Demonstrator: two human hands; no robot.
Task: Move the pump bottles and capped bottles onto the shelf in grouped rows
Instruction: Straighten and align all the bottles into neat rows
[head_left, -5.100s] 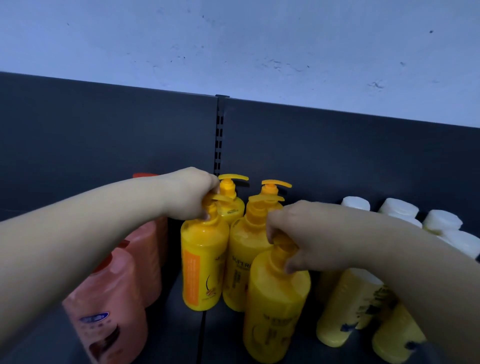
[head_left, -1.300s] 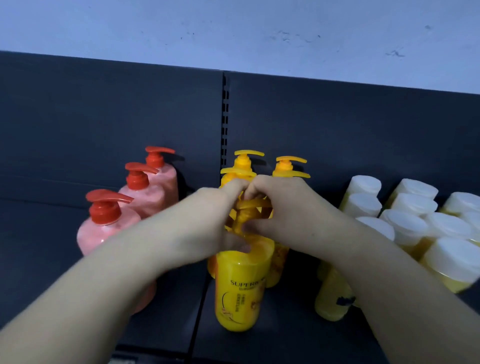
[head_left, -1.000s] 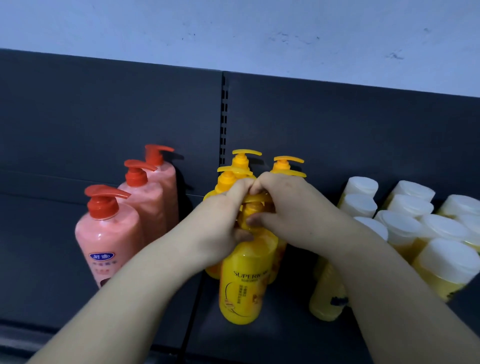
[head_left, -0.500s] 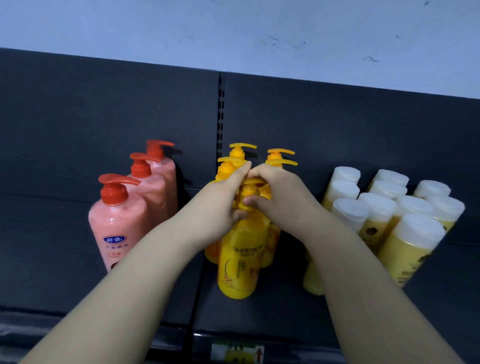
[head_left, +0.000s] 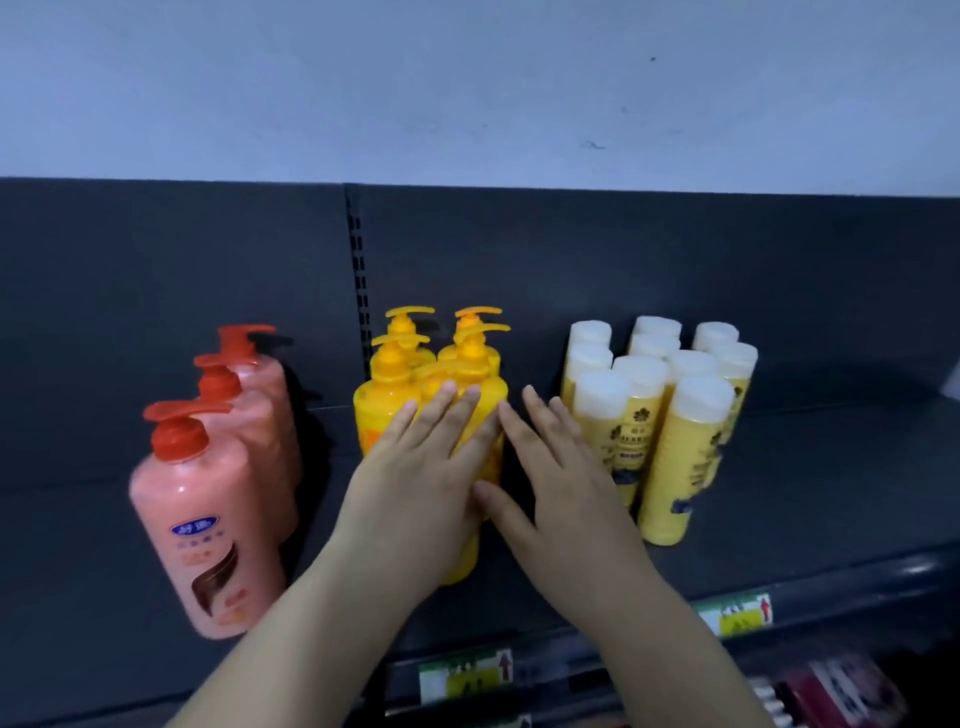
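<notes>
Several yellow pump bottles (head_left: 385, 402) stand in two rows at the middle of the dark shelf (head_left: 810, 478). My left hand (head_left: 415, 483) lies flat, fingers straight, over the front yellow pump bottle (head_left: 462, 564) and hides most of it. My right hand (head_left: 558, 483) is spread flat just right of that bottle, holding nothing. Three pink pump bottles with red pumps (head_left: 202, 514) stand in a row on the left. Several pale yellow bottles with white caps (head_left: 675, 441) are grouped on the right.
The shelf's dark back panel (head_left: 675, 260) has a slotted upright (head_left: 356, 270) behind the yellow bottles. Price labels (head_left: 465, 673) sit on the front rail (head_left: 857, 587). Red packaged goods (head_left: 841, 691) show on a lower level at bottom right. Bare shelf lies at far right.
Both hands let go of the front yellow bottle's pump and opened flat, sliding down in front of it. The view has pulled back from the shelf.
</notes>
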